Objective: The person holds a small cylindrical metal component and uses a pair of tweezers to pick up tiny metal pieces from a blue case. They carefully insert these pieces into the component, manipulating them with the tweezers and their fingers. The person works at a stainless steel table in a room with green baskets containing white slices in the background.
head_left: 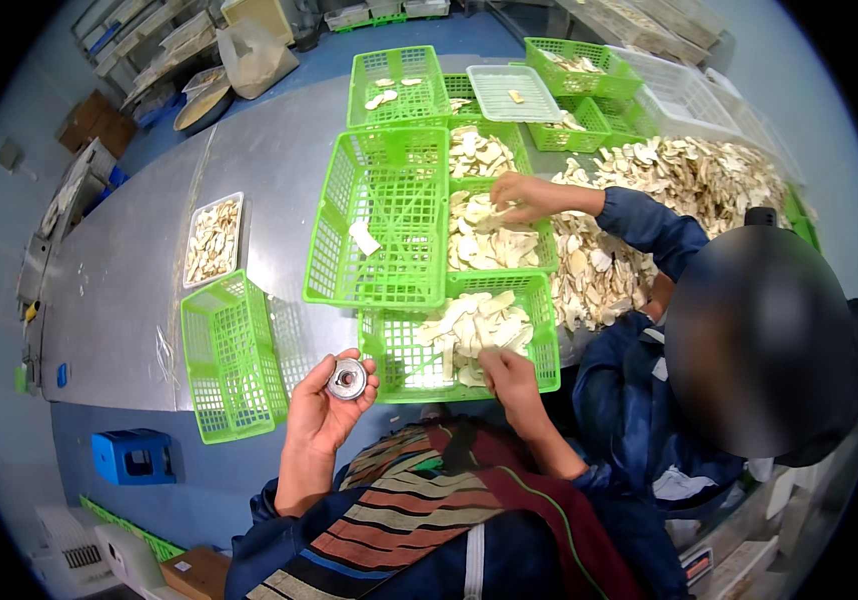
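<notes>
My left hand [311, 418] is turned palm up in front of the table edge. Its fingers curl round a small round metal disc [359, 379] with a dark hole in the middle. Over the near right edge of a green plastic basket [543, 350], my right hand [515, 386] has its fingers drawn together. What they hold, if anything, is hidden. Pale dried slices [477, 322] lie heaped in that basket, just beyond my right fingertips. Behind it, a larger green basket [321, 240] holds one white slice.
On my right, a co-worker's hand [526, 197] reaches into a basket of slices. A large slice heap [684, 180] lies beyond. To the left are a tilted green basket [196, 365] and a white tray [240, 225] of pieces. A blue stool [139, 440] stands on the floor.
</notes>
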Action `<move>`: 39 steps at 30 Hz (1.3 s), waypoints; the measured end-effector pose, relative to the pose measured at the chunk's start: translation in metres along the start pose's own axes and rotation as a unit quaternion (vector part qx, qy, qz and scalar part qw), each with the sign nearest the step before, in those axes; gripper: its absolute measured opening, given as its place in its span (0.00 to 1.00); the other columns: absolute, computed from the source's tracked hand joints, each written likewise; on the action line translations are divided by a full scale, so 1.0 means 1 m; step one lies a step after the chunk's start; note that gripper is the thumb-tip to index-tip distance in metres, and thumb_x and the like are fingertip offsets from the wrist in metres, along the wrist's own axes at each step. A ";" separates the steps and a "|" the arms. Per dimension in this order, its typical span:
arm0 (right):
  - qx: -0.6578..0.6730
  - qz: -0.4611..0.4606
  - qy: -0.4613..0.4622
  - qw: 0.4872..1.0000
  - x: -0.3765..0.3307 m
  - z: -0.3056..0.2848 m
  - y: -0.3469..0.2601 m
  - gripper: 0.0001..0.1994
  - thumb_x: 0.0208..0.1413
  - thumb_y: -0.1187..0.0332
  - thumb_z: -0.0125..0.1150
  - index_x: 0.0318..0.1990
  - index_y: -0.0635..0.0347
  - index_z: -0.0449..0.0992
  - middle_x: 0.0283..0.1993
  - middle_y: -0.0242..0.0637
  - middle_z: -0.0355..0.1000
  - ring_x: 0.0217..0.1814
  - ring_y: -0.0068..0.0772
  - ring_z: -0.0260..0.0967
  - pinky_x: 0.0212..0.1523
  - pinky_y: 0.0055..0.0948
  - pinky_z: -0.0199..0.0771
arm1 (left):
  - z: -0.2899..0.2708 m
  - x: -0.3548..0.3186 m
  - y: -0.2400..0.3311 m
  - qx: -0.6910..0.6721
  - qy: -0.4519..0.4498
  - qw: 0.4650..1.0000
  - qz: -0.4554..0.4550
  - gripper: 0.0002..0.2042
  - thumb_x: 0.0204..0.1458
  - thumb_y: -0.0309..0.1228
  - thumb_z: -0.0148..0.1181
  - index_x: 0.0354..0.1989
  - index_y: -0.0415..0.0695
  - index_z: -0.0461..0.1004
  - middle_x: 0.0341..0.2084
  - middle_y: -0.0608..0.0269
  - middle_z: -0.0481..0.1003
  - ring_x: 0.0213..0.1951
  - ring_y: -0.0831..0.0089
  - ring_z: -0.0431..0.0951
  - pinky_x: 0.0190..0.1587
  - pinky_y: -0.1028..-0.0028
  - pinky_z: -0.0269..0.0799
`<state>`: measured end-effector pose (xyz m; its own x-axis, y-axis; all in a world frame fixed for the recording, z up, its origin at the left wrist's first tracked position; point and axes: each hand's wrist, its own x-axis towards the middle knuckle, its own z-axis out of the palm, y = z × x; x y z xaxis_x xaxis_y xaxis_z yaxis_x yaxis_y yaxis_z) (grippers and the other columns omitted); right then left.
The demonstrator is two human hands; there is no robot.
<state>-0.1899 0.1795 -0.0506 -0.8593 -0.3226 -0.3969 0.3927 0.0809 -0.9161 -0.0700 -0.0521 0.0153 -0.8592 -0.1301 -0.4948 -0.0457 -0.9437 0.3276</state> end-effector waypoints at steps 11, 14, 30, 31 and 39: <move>0.098 0.081 -0.047 0.991 -0.037 -0.033 0.011 0.13 0.55 0.61 0.56 0.27 0.62 0.69 0.16 0.27 0.61 0.14 0.15 0.53 0.14 0.17 0.49 | 0.017 0.000 -0.024 0.022 -0.008 0.999 -0.027 0.15 0.58 0.35 0.44 0.45 0.34 0.66 0.38 0.42 0.71 0.37 0.54 0.74 0.39 0.64 0.75; 0.130 0.100 -0.049 0.985 -0.039 -0.038 0.018 0.13 0.55 0.60 0.56 0.31 0.61 0.69 0.17 0.27 0.61 0.15 0.15 0.53 0.14 0.16 0.48 | 0.018 -0.001 -0.029 0.026 -0.014 0.999 -0.031 0.15 0.58 0.35 0.44 0.45 0.34 0.66 0.38 0.42 0.71 0.37 0.54 0.74 0.39 0.64 0.75; 0.205 0.125 -0.110 0.964 -0.034 -0.039 0.018 0.15 0.56 0.61 0.51 0.44 0.64 0.67 0.27 0.31 0.65 0.24 0.21 0.61 0.22 0.20 0.59 | 0.023 -0.008 -0.036 0.011 -0.010 1.000 -0.019 0.16 0.58 0.35 0.43 0.45 0.34 0.66 0.38 0.43 0.72 0.37 0.55 0.74 0.39 0.64 0.74; 0.202 0.117 -0.106 0.966 -0.031 -0.038 0.017 0.15 0.57 0.62 0.50 0.44 0.64 0.67 0.27 0.32 0.66 0.24 0.22 0.62 0.23 0.21 0.61 | 0.021 -0.007 -0.035 0.011 -0.008 1.000 -0.018 0.16 0.58 0.35 0.43 0.45 0.34 0.66 0.38 0.43 0.72 0.37 0.55 0.74 0.39 0.64 0.74; 0.184 0.012 -0.025 0.982 0.014 -0.018 -0.022 0.11 0.55 0.62 0.50 0.38 0.61 0.70 0.25 0.29 0.63 0.22 0.17 0.58 0.21 0.18 0.57 | 0.013 -0.007 -0.026 0.004 0.012 1.000 -0.012 0.17 0.58 0.35 0.44 0.45 0.32 0.65 0.38 0.42 0.70 0.37 0.55 0.73 0.40 0.64 0.74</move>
<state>-0.2167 0.1900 -0.0370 -0.8347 -0.3723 -0.4058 0.5125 -0.2553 -0.8199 -0.0697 -0.0222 0.0207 -0.8451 -0.1154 -0.5220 -0.0696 -0.9443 0.3215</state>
